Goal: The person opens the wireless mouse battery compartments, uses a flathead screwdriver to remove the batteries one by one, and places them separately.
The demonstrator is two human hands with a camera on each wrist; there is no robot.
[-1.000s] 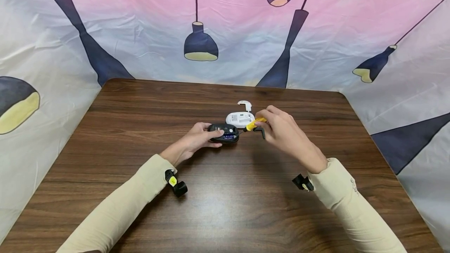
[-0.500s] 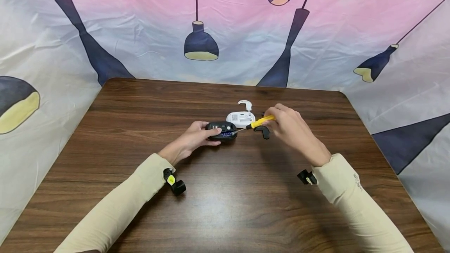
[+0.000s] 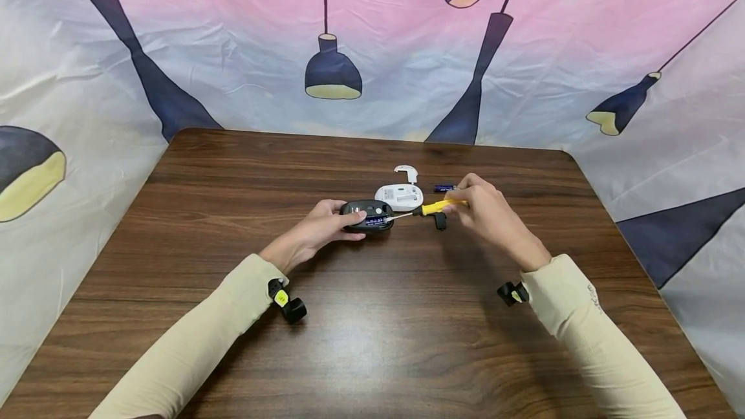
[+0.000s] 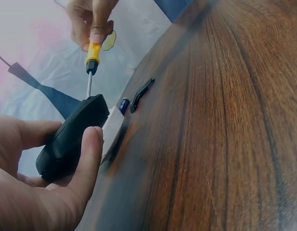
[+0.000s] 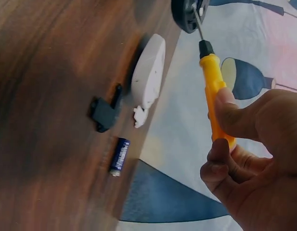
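My left hand [image 3: 317, 231] grips a black computer mouse [image 3: 362, 209], underside up, thumb on top. A blue battery [image 3: 375, 220] lies in the mouse's uncovered slot. Between thumb and fingers, my right hand [image 3: 491, 215] holds a screwdriver by its yellow handle [image 5: 213, 91]. The thin metal shaft [image 4: 89, 84] reaches to the mouse's right end, and in the head view its tip meets the end of the battery. In the left wrist view the mouse's dark side hides the slot and the screwdriver's tip.
A white mouse [image 3: 399, 197] lies belly up behind the black one, its white cover [image 3: 407, 173] beyond it. To the right are a black battery cover [image 3: 440, 220], partly behind the screwdriver, and a loose blue battery [image 5: 120, 156]. All rest on the wooden table [image 3: 361, 341].
My right hand has drawn back to the right and the screwdriver now lies flatter. The loose battery has come into sight beside it. My left hand and the black mouse have shifted slightly left.
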